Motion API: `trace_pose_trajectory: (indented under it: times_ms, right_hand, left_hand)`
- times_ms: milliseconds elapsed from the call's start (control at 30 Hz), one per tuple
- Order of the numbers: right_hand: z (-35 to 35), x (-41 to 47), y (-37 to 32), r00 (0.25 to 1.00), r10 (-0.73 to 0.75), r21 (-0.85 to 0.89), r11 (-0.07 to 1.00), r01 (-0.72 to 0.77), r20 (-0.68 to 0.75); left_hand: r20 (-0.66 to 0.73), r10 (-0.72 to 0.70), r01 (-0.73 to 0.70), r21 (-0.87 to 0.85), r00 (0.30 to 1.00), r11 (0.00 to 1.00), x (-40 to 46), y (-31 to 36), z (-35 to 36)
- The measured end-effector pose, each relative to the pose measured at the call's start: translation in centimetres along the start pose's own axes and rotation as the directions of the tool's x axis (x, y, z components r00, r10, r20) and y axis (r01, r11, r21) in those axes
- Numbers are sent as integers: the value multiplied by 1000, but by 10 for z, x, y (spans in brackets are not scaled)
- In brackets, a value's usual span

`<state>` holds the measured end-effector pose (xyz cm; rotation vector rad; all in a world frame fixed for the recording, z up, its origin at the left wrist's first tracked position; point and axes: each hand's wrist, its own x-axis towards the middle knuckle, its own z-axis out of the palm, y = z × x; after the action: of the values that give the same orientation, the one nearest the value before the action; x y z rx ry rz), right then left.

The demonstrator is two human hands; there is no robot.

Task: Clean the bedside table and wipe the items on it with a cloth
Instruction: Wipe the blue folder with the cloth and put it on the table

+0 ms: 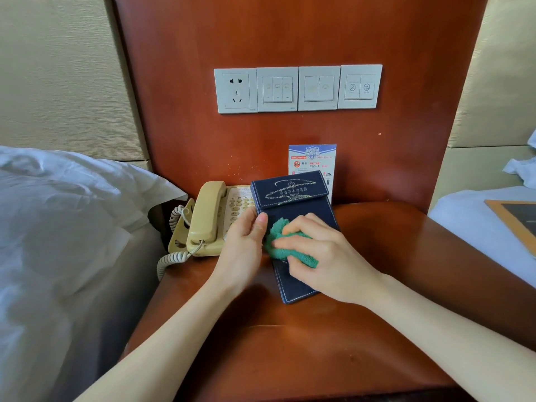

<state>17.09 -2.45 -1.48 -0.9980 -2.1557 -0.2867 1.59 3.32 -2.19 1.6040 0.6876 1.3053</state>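
Note:
A dark blue fabric folder [290, 195] with pale stitching and a printed emblem lies on the reddish wooden bedside table [304, 343]. My left hand [245, 248] grips the folder's left edge, thumb on top. My right hand [322, 256] presses a bunched green cloth [282, 239] onto the middle of the folder. A beige corded telephone [207, 219] sits just left of the folder, touching it. A printed notice card [312, 159] stands behind the folder against the back panel.
A row of white wall switches and a socket [297, 89] is set in the wooden panel above. A white pillow and bedding [58, 227] lie at the left. Another bed with a framed board [516, 219] is at the right.

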Motion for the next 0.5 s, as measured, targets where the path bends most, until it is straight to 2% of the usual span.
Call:
trace_pose_trajectory:
  times_ms: [300,400,500]
  right_hand:
    - [0,-6,-4,968,13,49,998,-26,249]
    - [0,-7,-2,960,33,19,999,-40,277]
    - [-3,-6,3,967,67,2,998,-69,248]
  left_hand:
    - [-127,-39,51,90,991,995,8,3,-15]
    - [-169,-41,62,120,985,991,10,2,-21]
    - [-206,-46,78,148,977,986,11,3,-24]
